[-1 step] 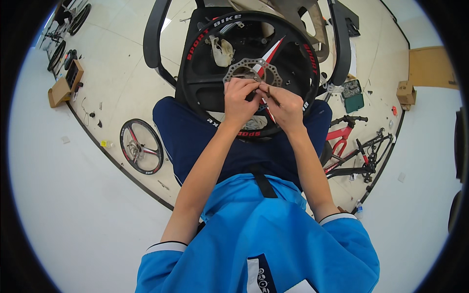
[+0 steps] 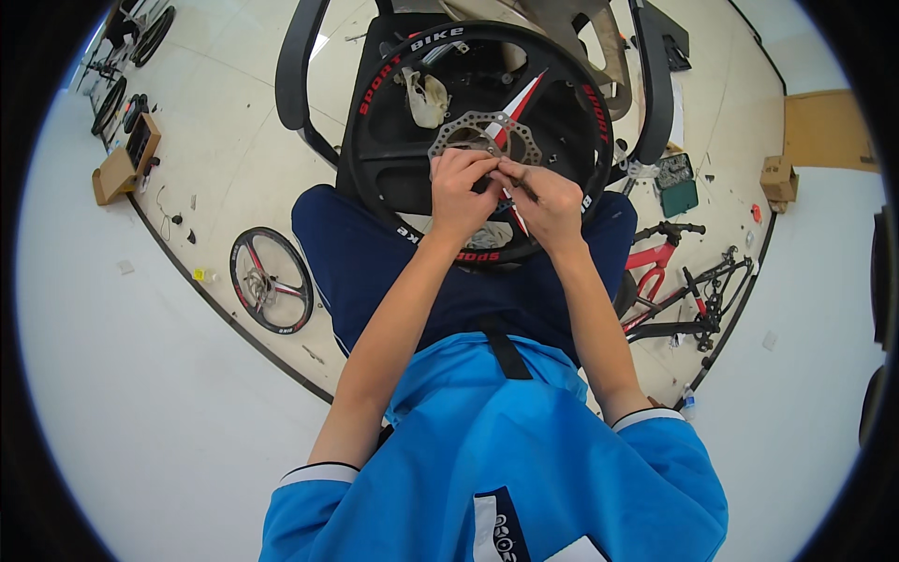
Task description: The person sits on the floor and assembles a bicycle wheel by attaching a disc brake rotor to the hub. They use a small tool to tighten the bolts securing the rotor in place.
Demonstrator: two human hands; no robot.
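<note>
A black bicycle wheel (image 2: 391, 150) with red and white markings lies flat in front of my knees, on the seat of a black chair (image 2: 292, 70). A silver brake disc (image 2: 449, 136) full of holes sits at its hub. Over the disc's near edge, my left hand (image 2: 459, 197) and my right hand (image 2: 551, 208) meet, fingertips pinched close together. Something small and dark seems to be between the fingers, too small to name. The hands cover the hub's near side. A crumpled whitish plastic piece (image 2: 428, 101) lies within the wheel ring, beyond the left hand.
Another three-spoked wheel (image 2: 272, 281) rests on the floor to the left. At right lie a red and black bicycle frame (image 2: 660, 272) and a dark green open case (image 2: 679, 197). Cardboard boxes (image 2: 777, 178) stand by the right wall, with an opened carton (image 2: 117, 176) at far left.
</note>
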